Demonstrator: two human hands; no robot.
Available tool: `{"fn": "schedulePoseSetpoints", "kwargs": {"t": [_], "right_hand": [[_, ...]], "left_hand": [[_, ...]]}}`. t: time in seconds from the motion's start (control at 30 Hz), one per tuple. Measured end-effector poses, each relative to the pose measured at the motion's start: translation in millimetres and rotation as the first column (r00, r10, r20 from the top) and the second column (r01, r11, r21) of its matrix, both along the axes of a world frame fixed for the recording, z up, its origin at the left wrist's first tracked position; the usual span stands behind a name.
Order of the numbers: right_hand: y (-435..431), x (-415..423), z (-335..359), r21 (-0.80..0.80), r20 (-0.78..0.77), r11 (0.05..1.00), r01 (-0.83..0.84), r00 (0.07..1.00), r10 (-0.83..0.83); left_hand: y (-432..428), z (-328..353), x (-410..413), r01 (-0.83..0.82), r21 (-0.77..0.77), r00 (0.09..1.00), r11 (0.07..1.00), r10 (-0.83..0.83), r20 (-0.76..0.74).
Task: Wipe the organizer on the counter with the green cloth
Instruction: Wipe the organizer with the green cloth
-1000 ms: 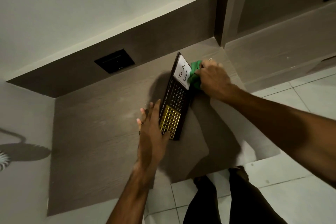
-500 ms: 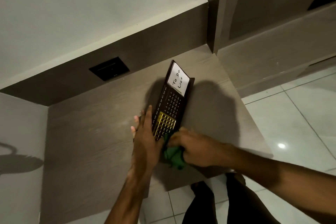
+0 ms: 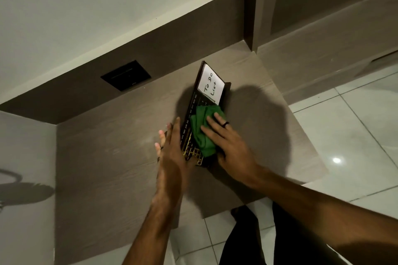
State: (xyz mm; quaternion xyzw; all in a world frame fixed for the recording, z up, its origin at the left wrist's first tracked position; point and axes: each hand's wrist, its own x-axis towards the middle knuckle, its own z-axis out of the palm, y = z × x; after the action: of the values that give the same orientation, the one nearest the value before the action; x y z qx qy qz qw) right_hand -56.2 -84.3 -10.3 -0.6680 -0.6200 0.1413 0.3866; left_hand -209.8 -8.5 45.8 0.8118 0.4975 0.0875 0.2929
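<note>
A long dark organizer [image 3: 195, 101] lies on the wood-grain counter [image 3: 112, 157], with month names along one edge, a gold grid at its near end and a white "To Do List" pad [image 3: 211, 86] at its far end. The green cloth [image 3: 201, 129] is bunched on the organizer's middle. My right hand [image 3: 226, 146] lies flat on the cloth, fingers spread, pressing it down. My left hand [image 3: 172, 153] rests against the organizer's left edge and near corner, fingers straight, steadying it.
A black wall plate [image 3: 126, 75] is set in the brown backsplash behind the counter. The counter's front edge runs just below my hands, with white floor tiles [image 3: 355, 131] to the right. My legs [image 3: 269, 241] stand at the bottom.
My right hand swept the cloth from the pad end down to the gold near end, then back up onto the organizer's middle. My left hand stayed at the left edge.
</note>
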Motion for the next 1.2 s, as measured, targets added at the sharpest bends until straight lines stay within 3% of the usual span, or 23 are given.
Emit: {"fn": "schedulePoseSetpoints", "kwargs": {"t": [0.1,0.23,0.47,0.57,0.7,0.93,1.07,1.2], "right_hand": [[18,13,-1,0.045,0.047,0.999,0.024,0.999,-0.026],[19,15,-5,-0.065,0.053,0.982,0.177,0.983,-0.174],[10,-5,1,0.032,0.089,0.999,-0.039,0.995,0.036],[33,15,14,0.046,0.120,0.999,-0.010,0.993,0.005],[22,26,3,-0.048,0.147,0.996,0.078,0.987,-0.070],[16,4,10,0.044,0.162,0.995,-0.091,0.983,0.083],[43,27,20,0.060,0.178,0.998,0.006,0.984,-0.017],[15,25,-4,-0.019,0.223,0.995,0.095,0.971,-0.089]], "left_hand": [[3,-2,0,0.009,0.018,1.000,1.000,-0.009,-0.007],[5,-4,0,0.005,0.034,1.000,0.999,-0.005,-0.021],[4,-3,0,0.012,0.018,1.000,1.000,-0.012,-0.002],[4,-1,2,-0.006,0.030,0.999,1.000,0.007,-0.039],[6,0,3,-0.008,0.028,0.997,1.000,0.010,-0.079],[6,-4,0,-0.003,0.048,0.997,0.999,0.007,-0.075],[14,2,-2,0.002,0.012,0.997,1.000,-0.001,-0.074],[28,7,-3,0.035,-0.004,0.988,0.999,-0.035,-0.149]]}}
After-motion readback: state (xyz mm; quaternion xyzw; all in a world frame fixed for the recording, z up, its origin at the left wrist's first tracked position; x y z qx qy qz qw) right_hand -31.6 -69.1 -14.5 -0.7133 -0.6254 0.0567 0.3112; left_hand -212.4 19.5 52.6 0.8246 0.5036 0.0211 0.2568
